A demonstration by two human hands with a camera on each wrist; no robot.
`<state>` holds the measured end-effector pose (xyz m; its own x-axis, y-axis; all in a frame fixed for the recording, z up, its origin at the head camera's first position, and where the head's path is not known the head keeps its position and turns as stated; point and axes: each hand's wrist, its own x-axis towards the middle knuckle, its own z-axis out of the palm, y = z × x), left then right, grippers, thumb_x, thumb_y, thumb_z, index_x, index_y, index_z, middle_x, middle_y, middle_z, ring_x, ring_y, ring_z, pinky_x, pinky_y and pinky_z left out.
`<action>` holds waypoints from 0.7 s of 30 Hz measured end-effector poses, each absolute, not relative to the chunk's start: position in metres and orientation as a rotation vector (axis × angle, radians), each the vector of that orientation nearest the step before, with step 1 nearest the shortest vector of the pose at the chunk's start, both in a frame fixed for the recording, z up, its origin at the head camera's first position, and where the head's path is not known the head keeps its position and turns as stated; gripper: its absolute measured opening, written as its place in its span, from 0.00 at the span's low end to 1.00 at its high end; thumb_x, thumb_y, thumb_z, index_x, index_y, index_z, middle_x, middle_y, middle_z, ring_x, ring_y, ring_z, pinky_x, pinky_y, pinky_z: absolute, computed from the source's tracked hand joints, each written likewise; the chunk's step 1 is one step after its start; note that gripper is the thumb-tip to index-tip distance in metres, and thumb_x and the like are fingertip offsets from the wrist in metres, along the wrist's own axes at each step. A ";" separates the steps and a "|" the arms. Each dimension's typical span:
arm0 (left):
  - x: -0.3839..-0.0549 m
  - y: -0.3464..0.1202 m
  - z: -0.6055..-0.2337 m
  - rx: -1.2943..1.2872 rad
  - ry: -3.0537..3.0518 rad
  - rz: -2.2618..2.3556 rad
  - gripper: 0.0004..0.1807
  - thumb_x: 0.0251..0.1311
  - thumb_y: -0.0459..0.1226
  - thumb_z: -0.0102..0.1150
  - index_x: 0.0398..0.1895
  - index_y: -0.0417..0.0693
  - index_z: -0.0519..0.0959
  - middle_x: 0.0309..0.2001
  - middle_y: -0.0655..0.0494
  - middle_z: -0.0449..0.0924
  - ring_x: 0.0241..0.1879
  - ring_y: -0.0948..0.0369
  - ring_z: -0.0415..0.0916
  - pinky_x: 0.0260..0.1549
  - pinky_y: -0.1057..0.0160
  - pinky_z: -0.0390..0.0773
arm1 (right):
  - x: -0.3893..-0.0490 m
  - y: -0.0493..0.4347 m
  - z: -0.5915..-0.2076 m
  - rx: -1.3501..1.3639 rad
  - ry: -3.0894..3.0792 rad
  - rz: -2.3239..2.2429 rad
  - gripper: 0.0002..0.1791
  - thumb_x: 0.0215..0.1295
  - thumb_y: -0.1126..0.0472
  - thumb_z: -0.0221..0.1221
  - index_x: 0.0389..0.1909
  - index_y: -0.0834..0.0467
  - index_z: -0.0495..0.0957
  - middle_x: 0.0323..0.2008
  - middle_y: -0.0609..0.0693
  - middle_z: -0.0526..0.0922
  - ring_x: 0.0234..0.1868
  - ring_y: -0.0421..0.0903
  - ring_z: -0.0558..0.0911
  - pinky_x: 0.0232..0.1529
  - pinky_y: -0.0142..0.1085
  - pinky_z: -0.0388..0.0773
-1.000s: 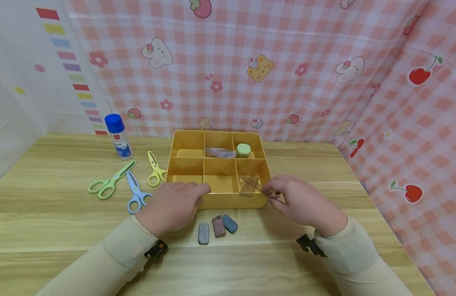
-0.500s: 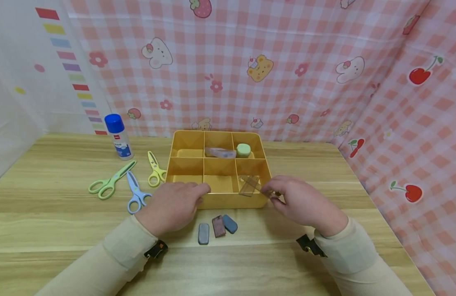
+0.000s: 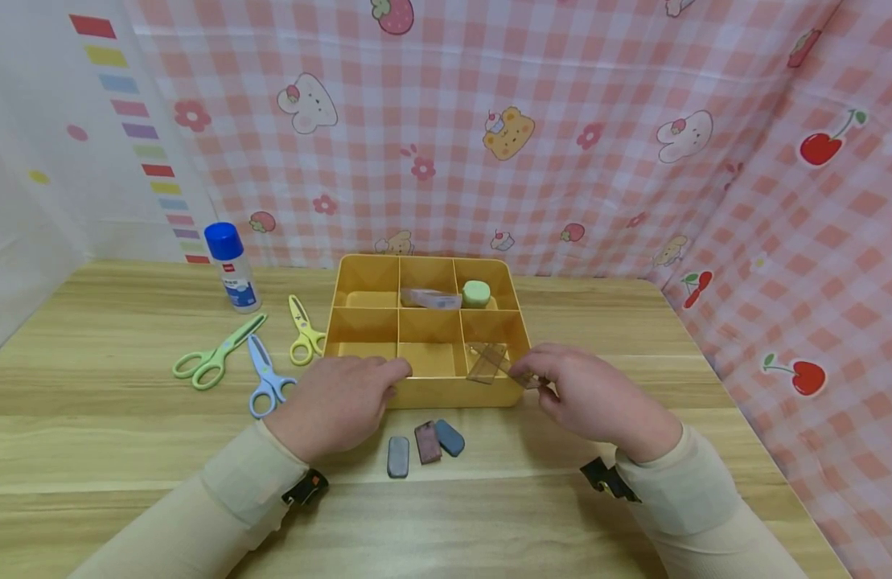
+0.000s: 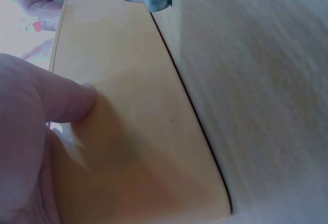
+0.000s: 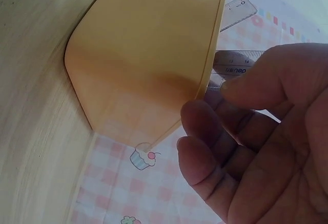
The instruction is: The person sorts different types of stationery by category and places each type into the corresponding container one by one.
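Observation:
A yellow divided storage box (image 3: 453,394) stands on the table. My left hand (image 3: 337,402) grips its front wall, and in the left wrist view the thumb (image 4: 72,101) presses on the outer face. At the front right corner my right hand (image 3: 590,394) pinches a clear plastic ruler (image 5: 233,62) between thumb and finger, its far end reaching over the front right compartment. A second clear ruler (image 3: 487,366) leans in that compartment and crosses the held one. The back row holds a translucent purplish item (image 3: 433,299) and a pale green rounded piece (image 3: 477,294).
Three small eraser-like blocks lie before the box: grey (image 3: 398,457), purple (image 3: 427,442) and blue (image 3: 450,438). To the left are green scissors (image 3: 217,358), blue scissors (image 3: 268,374), yellow scissors (image 3: 306,334) and a blue-capped glue bottle (image 3: 232,269). A checked cloth (image 3: 446,121) hangs behind.

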<state>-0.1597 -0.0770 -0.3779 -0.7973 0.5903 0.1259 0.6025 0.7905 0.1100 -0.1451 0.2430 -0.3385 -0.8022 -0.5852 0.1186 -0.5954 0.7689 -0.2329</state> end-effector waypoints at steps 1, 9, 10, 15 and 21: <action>-0.160 -0.077 -0.378 -0.966 -2.892 -0.222 0.06 0.77 0.40 0.51 0.38 0.58 0.73 0.23 0.64 0.70 0.20 0.63 0.66 0.19 0.63 0.63 | -0.145 0.243 -0.339 0.973 -2.918 0.405 0.19 0.62 0.75 0.59 0.51 0.58 0.86 0.50 0.49 0.88 0.51 0.46 0.86 0.53 0.47 0.83; -0.159 -0.077 -0.378 -0.969 -2.887 -0.224 0.05 0.77 0.40 0.51 0.38 0.58 0.73 0.23 0.64 0.70 0.20 0.63 0.66 0.19 0.63 0.63 | -0.145 0.242 -0.339 0.984 -2.907 0.413 0.14 0.67 0.70 0.63 0.51 0.57 0.86 0.49 0.47 0.88 0.50 0.45 0.86 0.53 0.46 0.83; -0.159 -0.077 -0.378 -0.968 -2.886 -0.223 0.06 0.77 0.40 0.51 0.38 0.58 0.73 0.23 0.64 0.70 0.20 0.63 0.66 0.19 0.63 0.63 | -0.145 0.242 -0.339 0.983 -2.911 0.410 0.14 0.67 0.70 0.63 0.51 0.57 0.86 0.49 0.47 0.88 0.50 0.45 0.86 0.52 0.46 0.83; -0.158 -0.078 -0.377 -0.975 -2.868 -0.222 0.05 0.76 0.39 0.51 0.38 0.57 0.73 0.23 0.63 0.70 0.20 0.63 0.66 0.19 0.63 0.64 | -0.144 0.241 -0.337 0.980 -2.939 0.402 0.18 0.65 0.74 0.61 0.53 0.57 0.86 0.50 0.48 0.87 0.48 0.44 0.85 0.51 0.45 0.84; -0.158 -0.078 -0.378 -0.978 -2.861 -0.224 0.05 0.76 0.39 0.52 0.38 0.57 0.73 0.23 0.63 0.70 0.20 0.63 0.66 0.19 0.62 0.64 | -0.145 0.241 -0.339 0.987 -2.919 0.385 0.16 0.67 0.73 0.63 0.52 0.58 0.86 0.49 0.48 0.87 0.47 0.44 0.86 0.51 0.44 0.84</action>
<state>-0.1581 -0.0777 -0.3778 -0.7864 0.5989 0.1513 0.6151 0.7816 0.1036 -0.1447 0.2409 -0.3388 -0.7974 -0.5928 0.1132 -0.6019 0.7674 -0.2212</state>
